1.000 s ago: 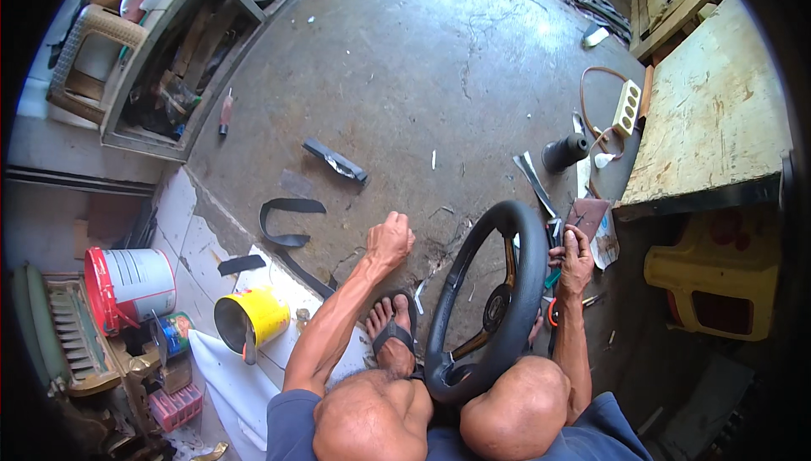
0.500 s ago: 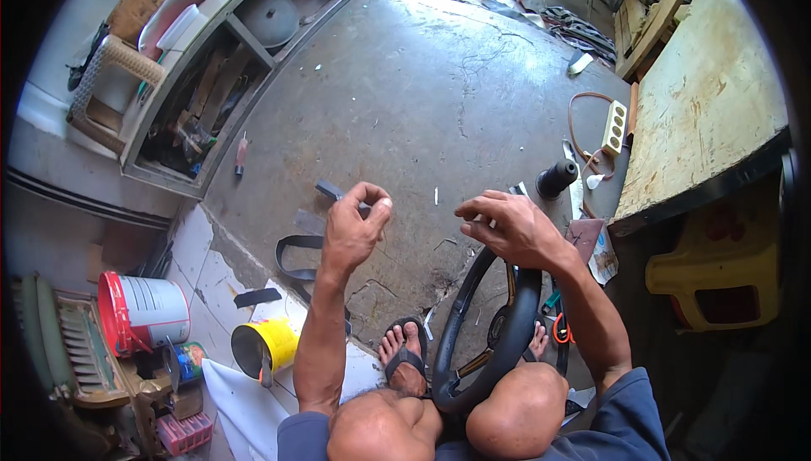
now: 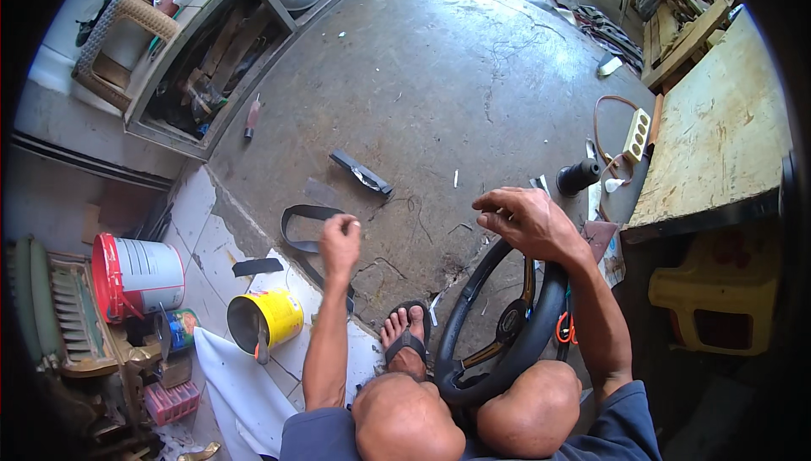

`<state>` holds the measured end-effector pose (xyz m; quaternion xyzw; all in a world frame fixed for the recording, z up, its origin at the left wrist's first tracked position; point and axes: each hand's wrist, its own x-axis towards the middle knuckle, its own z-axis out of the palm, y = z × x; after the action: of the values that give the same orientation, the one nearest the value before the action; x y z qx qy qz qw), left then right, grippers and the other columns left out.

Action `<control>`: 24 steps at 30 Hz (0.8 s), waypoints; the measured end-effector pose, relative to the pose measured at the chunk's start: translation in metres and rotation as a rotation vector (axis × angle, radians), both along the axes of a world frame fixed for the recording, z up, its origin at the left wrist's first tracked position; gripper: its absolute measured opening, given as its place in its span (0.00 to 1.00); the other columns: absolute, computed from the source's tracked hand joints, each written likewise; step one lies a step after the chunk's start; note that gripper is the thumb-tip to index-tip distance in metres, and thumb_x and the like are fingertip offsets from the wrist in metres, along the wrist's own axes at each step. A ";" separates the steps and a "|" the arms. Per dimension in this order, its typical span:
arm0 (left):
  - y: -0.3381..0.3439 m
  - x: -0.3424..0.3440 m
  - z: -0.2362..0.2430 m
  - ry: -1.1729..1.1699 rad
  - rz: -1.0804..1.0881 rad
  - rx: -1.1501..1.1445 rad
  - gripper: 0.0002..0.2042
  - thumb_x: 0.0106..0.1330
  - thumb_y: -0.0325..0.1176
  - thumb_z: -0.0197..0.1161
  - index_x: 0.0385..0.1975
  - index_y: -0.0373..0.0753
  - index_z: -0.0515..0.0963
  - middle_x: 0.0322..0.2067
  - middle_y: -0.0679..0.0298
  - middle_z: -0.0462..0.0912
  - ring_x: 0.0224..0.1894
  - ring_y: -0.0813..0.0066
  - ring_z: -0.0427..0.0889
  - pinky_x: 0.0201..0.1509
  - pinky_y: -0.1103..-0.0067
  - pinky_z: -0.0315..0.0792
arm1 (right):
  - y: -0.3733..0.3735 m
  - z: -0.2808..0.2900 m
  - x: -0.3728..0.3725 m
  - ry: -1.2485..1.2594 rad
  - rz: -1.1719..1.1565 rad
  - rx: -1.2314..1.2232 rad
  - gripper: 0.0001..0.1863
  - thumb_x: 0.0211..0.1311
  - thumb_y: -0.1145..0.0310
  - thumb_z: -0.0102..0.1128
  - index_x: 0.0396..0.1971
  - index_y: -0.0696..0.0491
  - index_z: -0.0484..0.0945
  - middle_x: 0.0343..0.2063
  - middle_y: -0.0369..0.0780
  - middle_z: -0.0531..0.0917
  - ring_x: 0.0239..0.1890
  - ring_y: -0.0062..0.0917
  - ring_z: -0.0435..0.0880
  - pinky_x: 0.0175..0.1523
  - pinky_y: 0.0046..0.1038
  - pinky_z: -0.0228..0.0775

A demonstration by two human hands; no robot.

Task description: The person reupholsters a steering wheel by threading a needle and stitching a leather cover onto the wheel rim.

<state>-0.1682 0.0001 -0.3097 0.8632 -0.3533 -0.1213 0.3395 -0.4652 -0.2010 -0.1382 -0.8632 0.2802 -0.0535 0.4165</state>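
A black steering wheel [image 3: 555,309] with gold-and-black spokes stands tilted between my knees. My right hand [image 3: 534,223] hovers at the top of its rim, wrist over it, fingers loosely bent and thumb a little apart; nothing shows between them. Farther left, my left hand [image 3: 340,246] is closed in a pinch in front of a black strap loop [image 3: 296,223] lying on the floor. Whatever it may hold is too small to make out. A dark folded strip [image 3: 361,172] lies just beyond that hand.
At left stand a yellow can [image 3: 279,319] and a red-and-white bucket [image 3: 148,275]. A black cylindrical object [image 3: 579,176] and a power strip [image 3: 639,136] are at right, near a pale wooden panel [image 3: 718,123]. Orange-handled scissors [image 3: 567,328] lie beside the wheel.
My left hand has drawn back toward me, uncovering the dark folded strip. The right hand stays above the wheel rim. The whole view has shifted slightly.
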 end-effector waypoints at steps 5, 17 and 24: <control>-0.023 -0.063 -0.049 -0.082 -0.170 0.147 0.10 0.65 0.38 0.65 0.41 0.41 0.84 0.42 0.55 0.82 0.44 0.54 0.83 0.48 0.62 0.77 | -0.001 -0.003 0.005 0.017 0.005 0.020 0.17 0.66 0.62 0.62 0.46 0.58 0.83 0.39 0.49 0.86 0.42 0.41 0.87 0.49 0.37 0.78; -0.097 -0.092 -0.091 -0.467 -0.268 0.585 0.10 0.62 0.34 0.63 0.38 0.35 0.84 0.40 0.55 0.84 0.42 0.54 0.84 0.42 0.59 0.81 | -0.005 -0.004 0.005 -0.059 -0.033 -0.013 0.16 0.67 0.61 0.60 0.44 0.59 0.83 0.37 0.50 0.86 0.43 0.45 0.86 0.49 0.39 0.77; -0.084 -0.076 -0.047 0.007 -0.304 0.348 0.11 0.61 0.36 0.64 0.37 0.36 0.83 0.39 0.51 0.83 0.42 0.50 0.85 0.44 0.57 0.78 | -0.006 -0.007 0.001 -0.026 -0.037 -0.017 0.16 0.68 0.61 0.62 0.46 0.57 0.83 0.39 0.49 0.87 0.41 0.39 0.88 0.48 0.35 0.79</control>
<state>-0.2444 -0.0836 -0.3564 0.8454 -0.4517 -0.2329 0.1645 -0.4639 -0.2073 -0.1453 -0.8608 0.2901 -0.0749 0.4115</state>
